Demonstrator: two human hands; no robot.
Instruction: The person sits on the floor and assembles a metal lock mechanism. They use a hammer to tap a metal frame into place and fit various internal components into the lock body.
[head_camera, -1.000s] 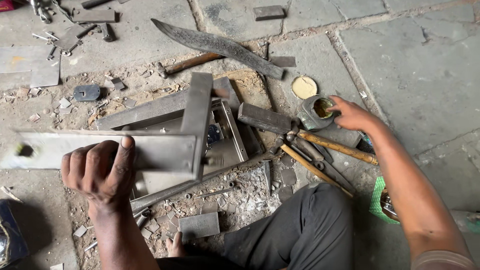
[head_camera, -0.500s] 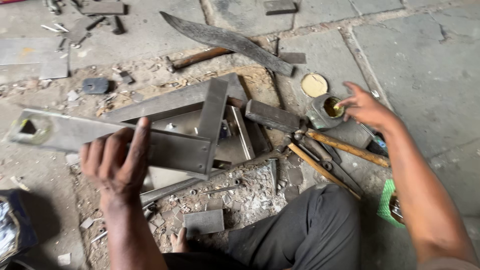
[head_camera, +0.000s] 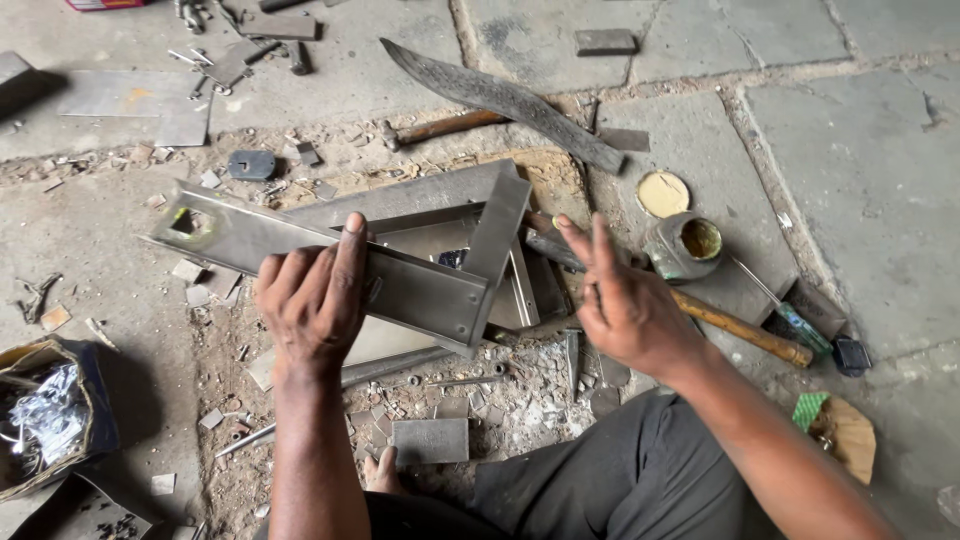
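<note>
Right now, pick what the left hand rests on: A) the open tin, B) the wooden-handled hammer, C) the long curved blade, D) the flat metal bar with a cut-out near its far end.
D: the left hand lies palm-down on the flat metal bar; the right hand hovers open, holding nothing.

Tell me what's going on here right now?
A person sits on a stone floor among metal scraps. The left hand presses on a flat steel frame piece lying across other sheet-metal parts. The right hand hovers open beside it, holding nothing, near an open small tin and a wooden-handled hammer. A long blade lies beyond.
</note>
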